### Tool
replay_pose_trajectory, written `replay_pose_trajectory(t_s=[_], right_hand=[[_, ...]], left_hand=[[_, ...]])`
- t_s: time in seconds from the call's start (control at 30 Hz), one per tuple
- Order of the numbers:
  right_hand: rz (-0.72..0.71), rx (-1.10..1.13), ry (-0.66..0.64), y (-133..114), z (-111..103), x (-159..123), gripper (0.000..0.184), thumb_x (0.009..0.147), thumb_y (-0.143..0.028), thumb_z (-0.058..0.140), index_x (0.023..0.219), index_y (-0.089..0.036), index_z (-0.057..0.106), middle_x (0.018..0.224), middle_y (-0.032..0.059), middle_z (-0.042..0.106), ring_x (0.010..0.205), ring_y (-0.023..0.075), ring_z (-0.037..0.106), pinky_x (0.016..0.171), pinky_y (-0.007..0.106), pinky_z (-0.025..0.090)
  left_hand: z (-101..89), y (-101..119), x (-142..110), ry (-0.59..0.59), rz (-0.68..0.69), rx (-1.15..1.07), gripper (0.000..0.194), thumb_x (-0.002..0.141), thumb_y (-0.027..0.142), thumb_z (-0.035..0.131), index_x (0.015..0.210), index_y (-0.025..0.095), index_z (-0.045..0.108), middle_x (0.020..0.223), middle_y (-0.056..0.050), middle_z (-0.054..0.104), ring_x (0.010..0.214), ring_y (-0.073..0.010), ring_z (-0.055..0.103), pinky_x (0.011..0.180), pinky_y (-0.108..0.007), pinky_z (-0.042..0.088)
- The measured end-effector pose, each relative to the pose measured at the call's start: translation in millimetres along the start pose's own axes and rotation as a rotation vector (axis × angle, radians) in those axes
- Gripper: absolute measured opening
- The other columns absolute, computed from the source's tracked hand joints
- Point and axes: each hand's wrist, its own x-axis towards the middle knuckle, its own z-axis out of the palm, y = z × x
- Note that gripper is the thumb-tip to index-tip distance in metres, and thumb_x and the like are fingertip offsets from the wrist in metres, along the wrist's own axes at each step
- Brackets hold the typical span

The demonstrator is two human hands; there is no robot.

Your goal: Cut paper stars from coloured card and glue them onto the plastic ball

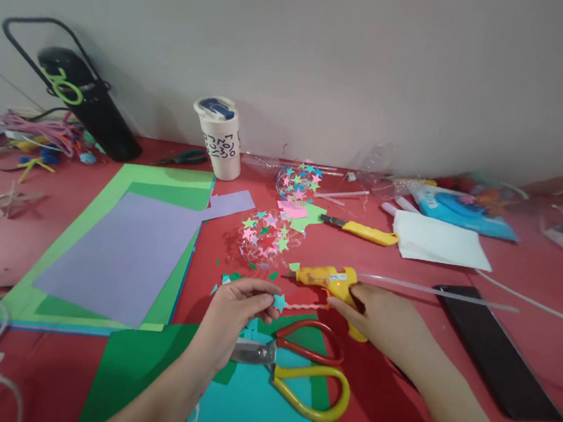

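My left hand [244, 301] is closed, pinching a small blue paper star [280, 303] between thumb and fingers. My right hand [381, 315] grips a yellow hot glue gun [337, 283], its nozzle pointing left above the star. A long clear glue stick [434, 291] sticks out of the gun's back. Between both hands runs a pale twisted strand [306, 306]. Just beyond the left hand sits a clear ball covered with paper stars [264, 239], and a second star-covered ball [298, 182] lies farther back. Scissors [295, 367] with red and yellow handles rest below the hands.
Purple paper [120, 254] tops green sheets at left. A white tumbler [218, 140] and black bottle [91, 107] stand by the wall. Right of centre are a yellow utility knife [367, 232], white paper [439, 240] and a black phone-like slab [498, 354]. Blue paper [250, 409] lies in front.
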Motion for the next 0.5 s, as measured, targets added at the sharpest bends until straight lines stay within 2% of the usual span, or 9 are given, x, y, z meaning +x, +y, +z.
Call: replay_pose_trajectory(t_s=[0.07, 0.13, 0.17, 0.2, 0.27, 0.33, 0.5], right_hand=[[-0.002, -0.036, 0.036, -6, -7, -3, 0.036, 0.085, -0.046, 0.051, 0.058, -0.022, 0.045, 0.057, 0.0035, 0.058, 0.052, 0.0210, 0.056, 0.045, 0.027, 0.027], [-0.040, -0.006, 0.078, -17, -15, -7, 0.024, 0.087, -0.035, 0.050, 0.069, -0.021, 0.052, 0.066, 0.0049, 0.061, 0.058, 0.0209, 0.059, 0.048, 0.027, 0.033], [-0.103, 0.048, 0.083, -24, -19, -10, 0.015, 0.088, -0.030, 0.050, 0.077, -0.021, 0.055, 0.072, 0.0034, 0.063, 0.062, 0.0186, 0.060, 0.053, 0.026, 0.039], [-0.236, 0.228, 0.085, -32, -22, -12, 0.009, 0.089, -0.022, 0.049, 0.084, -0.020, 0.056, 0.079, 0.0036, 0.064, 0.064, 0.0164, 0.060, 0.058, 0.025, 0.043], [-0.441, 0.460, 0.076, -45, -25, -14, 0.010, 0.090, -0.016, 0.048, 0.092, -0.019, 0.057, 0.088, 0.0043, 0.065, 0.073, 0.0151, 0.061, 0.065, 0.024, 0.047], [-0.562, 0.532, 0.081, -53, -24, -12, 0.014, 0.091, -0.012, 0.048, 0.095, -0.019, 0.058, 0.091, 0.0051, 0.065, 0.082, 0.0164, 0.060, 0.072, 0.026, 0.047], [-0.642, 0.543, 0.060, -52, -18, -2, 0.015, 0.092, -0.012, 0.048, 0.096, -0.019, 0.060, 0.093, 0.0061, 0.065, 0.087, 0.0182, 0.059, 0.077, 0.029, 0.048]], left_hand=[[1.4, 2, -2, -0.016, 0.005, 0.029, 0.014, 0.065, 0.021, 0.068, 0.076, 0.013, 0.071, 0.055, -0.002, 0.065, 0.052, -0.0111, 0.059, 0.053, -0.022, 0.046], [3.4, 3, -3, -0.029, 0.005, 0.049, 0.012, 0.066, 0.019, 0.068, 0.076, 0.013, 0.071, 0.053, -0.002, 0.065, 0.051, -0.0107, 0.058, 0.052, -0.022, 0.045], [4.8, 4, -4, -0.035, 0.000, 0.051, 0.011, 0.065, 0.018, 0.067, 0.075, 0.013, 0.071, 0.052, -0.002, 0.065, 0.050, -0.0106, 0.058, 0.052, -0.022, 0.045], [6.2, 5, -4, -0.041, -0.007, 0.048, 0.011, 0.065, 0.018, 0.067, 0.074, 0.013, 0.070, 0.052, -0.002, 0.065, 0.050, -0.0104, 0.058, 0.052, -0.021, 0.045], [9.1, 7, -5, -0.057, -0.031, 0.035, 0.010, 0.064, 0.018, 0.068, 0.072, 0.013, 0.070, 0.051, -0.002, 0.065, 0.049, -0.0101, 0.057, 0.051, -0.021, 0.044], [11.4, 8, -6, -0.071, -0.056, 0.019, 0.009, 0.063, 0.017, 0.068, 0.071, 0.013, 0.070, 0.051, -0.001, 0.065, 0.048, -0.0095, 0.057, 0.050, -0.020, 0.043], [13.4, 9, -6, -0.118, -0.121, -0.019, 0.007, 0.062, 0.016, 0.067, 0.069, 0.014, 0.068, 0.050, -0.001, 0.065, 0.046, -0.0089, 0.057, 0.049, -0.019, 0.042]])
